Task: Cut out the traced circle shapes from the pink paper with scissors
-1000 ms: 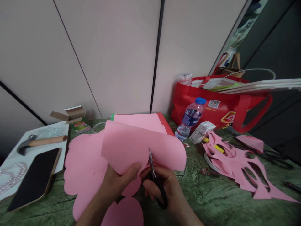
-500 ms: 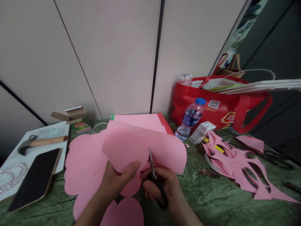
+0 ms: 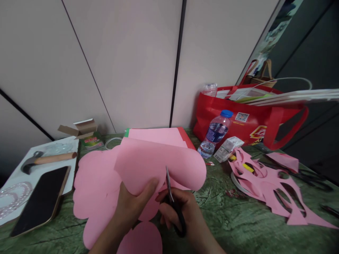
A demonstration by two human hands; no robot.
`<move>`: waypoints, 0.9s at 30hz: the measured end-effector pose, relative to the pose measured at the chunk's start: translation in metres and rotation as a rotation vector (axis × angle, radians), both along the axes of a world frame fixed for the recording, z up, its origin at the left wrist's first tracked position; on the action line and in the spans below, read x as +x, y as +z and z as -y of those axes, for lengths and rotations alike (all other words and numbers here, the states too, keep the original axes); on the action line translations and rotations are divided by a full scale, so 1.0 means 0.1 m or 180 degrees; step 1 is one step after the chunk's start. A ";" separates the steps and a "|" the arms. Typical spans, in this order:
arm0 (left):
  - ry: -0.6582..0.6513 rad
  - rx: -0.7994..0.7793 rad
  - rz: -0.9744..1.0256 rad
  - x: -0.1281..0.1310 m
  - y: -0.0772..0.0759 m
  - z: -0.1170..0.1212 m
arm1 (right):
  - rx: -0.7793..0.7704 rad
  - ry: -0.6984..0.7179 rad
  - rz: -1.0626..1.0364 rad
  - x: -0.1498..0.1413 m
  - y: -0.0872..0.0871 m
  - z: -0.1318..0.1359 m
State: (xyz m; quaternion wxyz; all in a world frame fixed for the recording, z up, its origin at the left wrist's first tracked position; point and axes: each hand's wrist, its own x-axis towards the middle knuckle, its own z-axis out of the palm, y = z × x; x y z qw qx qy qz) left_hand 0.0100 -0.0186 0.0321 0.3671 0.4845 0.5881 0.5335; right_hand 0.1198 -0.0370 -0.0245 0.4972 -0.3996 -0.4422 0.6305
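Note:
My left hand (image 3: 135,203) pinches the lower edge of a sheet of pink paper (image 3: 148,160), thumb on top and fingers behind it. The sheet curls over at its right end, and a cut runs up into its lower edge. In my right hand (image 3: 178,206) is a pair of scissors with black handles (image 3: 180,220). Their blades point up and slightly left, lying at the cut; the lower blade is hidden by the paper. Beneath the hands lie several cut pink paper shapes with rounded edges (image 3: 97,183).
Pink paper scraps (image 3: 275,190) lie to the right, near a water bottle (image 3: 215,132), a small white box (image 3: 228,148) and a red bag (image 3: 227,109). At left are a hammer (image 3: 50,158), a phone (image 3: 42,199), beads (image 3: 17,197) and an opened box (image 3: 91,139).
The scissors and my right hand have shifted slightly left. The curled right end of the sheet has moved a little left and up. My left hand keeps its grip.

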 end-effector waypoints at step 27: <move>-0.0385 -0.0018 -0.0056 0.00 -0.02 0.03 | 0.0459 0.0049 -0.0137 0.08 0.12 -0.03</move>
